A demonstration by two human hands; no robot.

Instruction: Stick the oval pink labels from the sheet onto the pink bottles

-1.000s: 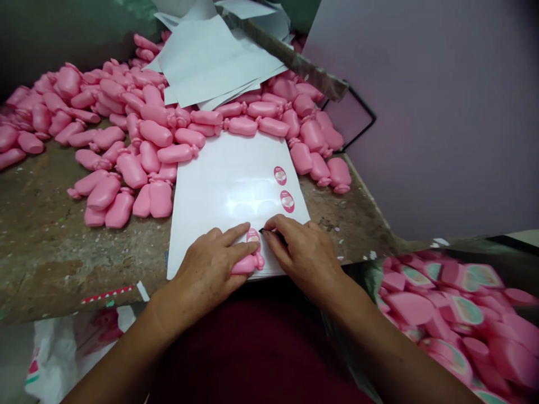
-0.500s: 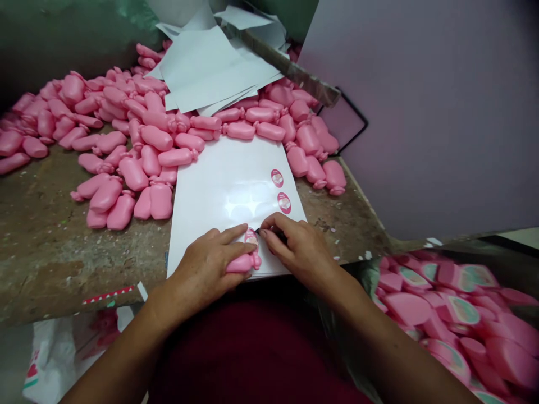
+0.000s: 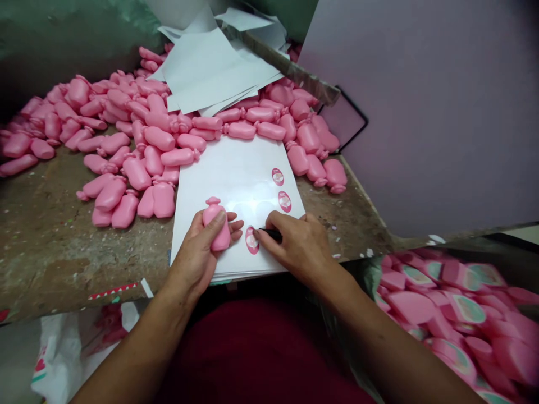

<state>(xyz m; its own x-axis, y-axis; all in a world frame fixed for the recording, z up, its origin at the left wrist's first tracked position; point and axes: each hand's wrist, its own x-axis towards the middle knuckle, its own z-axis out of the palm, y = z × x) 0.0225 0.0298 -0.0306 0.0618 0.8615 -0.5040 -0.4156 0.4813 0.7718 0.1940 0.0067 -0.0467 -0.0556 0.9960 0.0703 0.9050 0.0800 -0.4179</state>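
A small pink bottle (image 3: 220, 234) rests upright in my left hand (image 3: 197, 247), the thumb pressed on its front and the other fingers behind it. My right hand (image 3: 297, 241) grips a dark, thin tool (image 3: 272, 233), its tip at the edge of an oval pink sticker (image 3: 252, 241). The sticker lies on a white sheet (image 3: 202, 179) on the table. Two more oval stickers (image 3: 278, 177) (image 3: 285, 201) show on the sheet's right side, beyond my right hand.
Many pink bottles (image 3: 159, 138) are heaped behind and left of the sheet. Loose white papers (image 3: 206, 67) lie on the heap beside a wooden bar (image 3: 290, 64). At the lower right, labelled pink pieces (image 3: 410, 307) fill a bag. The worn table (image 3: 54, 235) extends left.
My left hand has moved left off the sticker and turned, bringing the bottle from lying sideways to upright. My right hand stays near the sticker with the tool.
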